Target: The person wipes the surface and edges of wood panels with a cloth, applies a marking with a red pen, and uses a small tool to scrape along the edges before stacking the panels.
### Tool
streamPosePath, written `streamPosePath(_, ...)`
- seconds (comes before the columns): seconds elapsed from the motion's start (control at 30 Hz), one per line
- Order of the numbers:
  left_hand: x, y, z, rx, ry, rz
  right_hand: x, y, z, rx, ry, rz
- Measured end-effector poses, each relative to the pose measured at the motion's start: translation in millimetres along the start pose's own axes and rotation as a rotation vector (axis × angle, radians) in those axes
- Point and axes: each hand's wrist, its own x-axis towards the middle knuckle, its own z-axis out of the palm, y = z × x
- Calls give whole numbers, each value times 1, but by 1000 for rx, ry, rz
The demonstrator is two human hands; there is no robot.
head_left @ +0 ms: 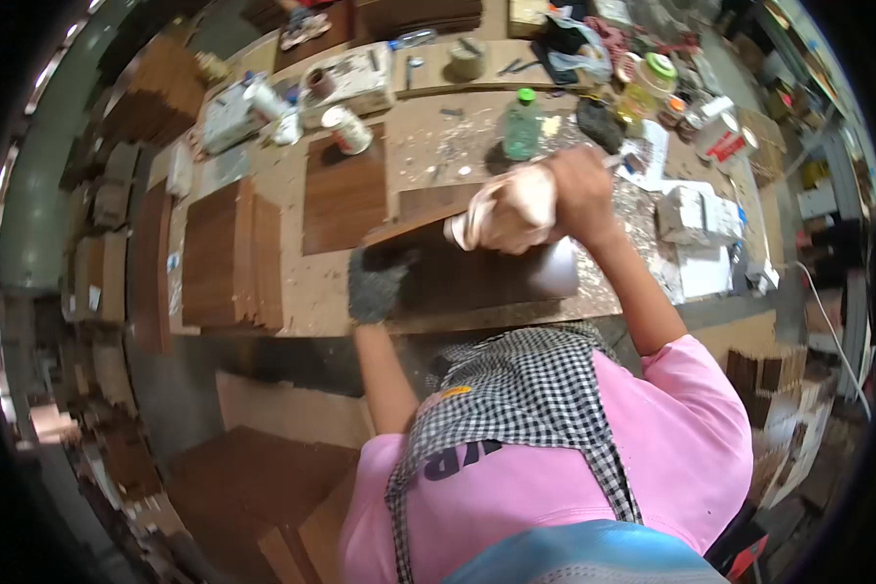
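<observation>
A dark brown wood panel is held tilted over the near edge of the worktable, with light glinting on its right end. At its left end is my left hand, in what looks like a dark grey glove, closed on the panel; its fingers are blurred. My right hand is closed on a crumpled pale rag, held at the panel's upper edge. Part of the panel is hidden behind the rag. Flat on the table, beyond the left hand, lies another brown panel with a white can on it.
Stacked brown panels stand at the table's left. A green-capped bottle and a yellowish jar are beyond my right hand. White blocks sit to the right, near a cable. Another person's hand shows at the far side.
</observation>
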Motion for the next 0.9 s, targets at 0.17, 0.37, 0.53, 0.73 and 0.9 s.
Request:
streamPosePath(0.17, -5, 6, -6, 109, 124, 0, -124, 144, -27, 156, 342, 855)
streamPosePath(0.37, -41, 32, -9, 241, -104, 72, -166, 97, 2, 1155, 399, 1461)
streamPosePath(0.53, -63, 33, 9, 598, -121, 395, -146, 44, 11, 1189, 666, 1266)
streamPosePath(0.73, -111, -30, 22, 703, 171, 370, -203, 52, 5, 2315, 489, 1234)
streamPosePath(0.9, -153, -119, 22, 249, 476, -11, -201, 76, 1, 783, -288, 1338)
